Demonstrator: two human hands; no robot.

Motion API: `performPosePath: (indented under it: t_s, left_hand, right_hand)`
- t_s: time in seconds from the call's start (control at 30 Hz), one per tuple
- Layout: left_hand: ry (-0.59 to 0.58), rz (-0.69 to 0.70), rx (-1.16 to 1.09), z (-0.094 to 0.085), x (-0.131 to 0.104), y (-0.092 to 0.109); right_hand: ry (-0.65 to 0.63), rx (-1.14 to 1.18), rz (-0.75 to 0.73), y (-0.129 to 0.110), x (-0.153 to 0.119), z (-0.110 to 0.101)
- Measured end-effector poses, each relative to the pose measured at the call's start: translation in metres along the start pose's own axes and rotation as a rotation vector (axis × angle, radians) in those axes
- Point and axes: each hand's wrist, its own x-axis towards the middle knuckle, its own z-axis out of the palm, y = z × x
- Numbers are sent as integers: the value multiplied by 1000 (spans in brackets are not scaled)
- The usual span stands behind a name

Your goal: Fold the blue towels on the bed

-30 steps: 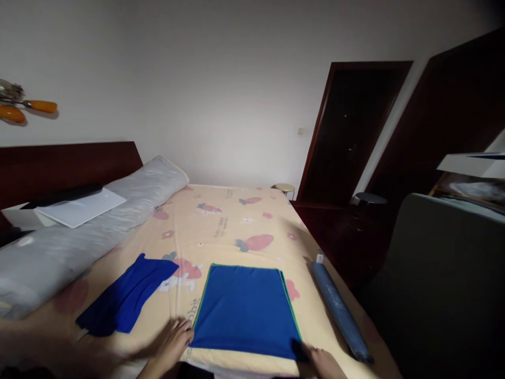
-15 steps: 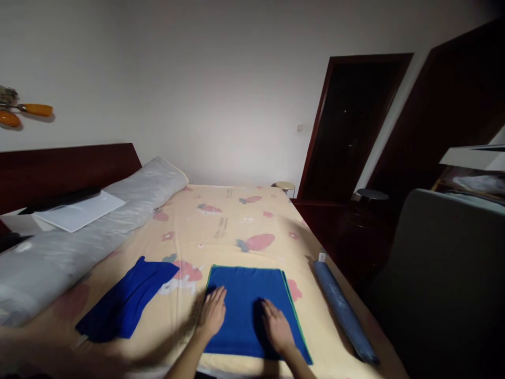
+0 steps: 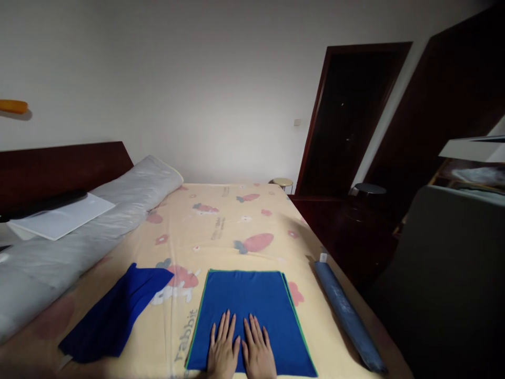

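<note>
Resting at 6 o'clock: left hand (image 3: pixel 223 350), right hand (image 3: pixel 258 351) on blue cloth (image 3: pixel 246 292), fingers slightly spread; dragging could wrinkle it.

The bottom edge of the frame cuts off the person's left hand (image 3: pixel 223 351) and right hand (image 3: pixel 259 351), which hide part of the flat, green-edged blue cloth (image 3: pixel 244 289). The rounded orange wall fixture (image 3: pixel 14 107) is cropped at upper left; lower right, print on the long blue-grey fabric roll (image 3: pixel 349 316) is unreadable.
</note>
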Motion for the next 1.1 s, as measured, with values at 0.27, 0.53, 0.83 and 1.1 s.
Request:
performPosePath:
  t_s: [0.27,0.53,0.83,1.1]
  left_hand:
    - [23,12,19,10,1,-3]
    - [11,-8,14,7,-9,-24]
    - [2,-146,99,-25,-45,-67]
    - [37,-93,121,-43,-56,-86]
  right_hand:
    - [2,5,-13,-1,2,-3]
    - [-52,15,92,10,-4,-24]
    - [-27,-135,266,59,-33,-60]
    - [-3,-213,316,89,-52,-54]
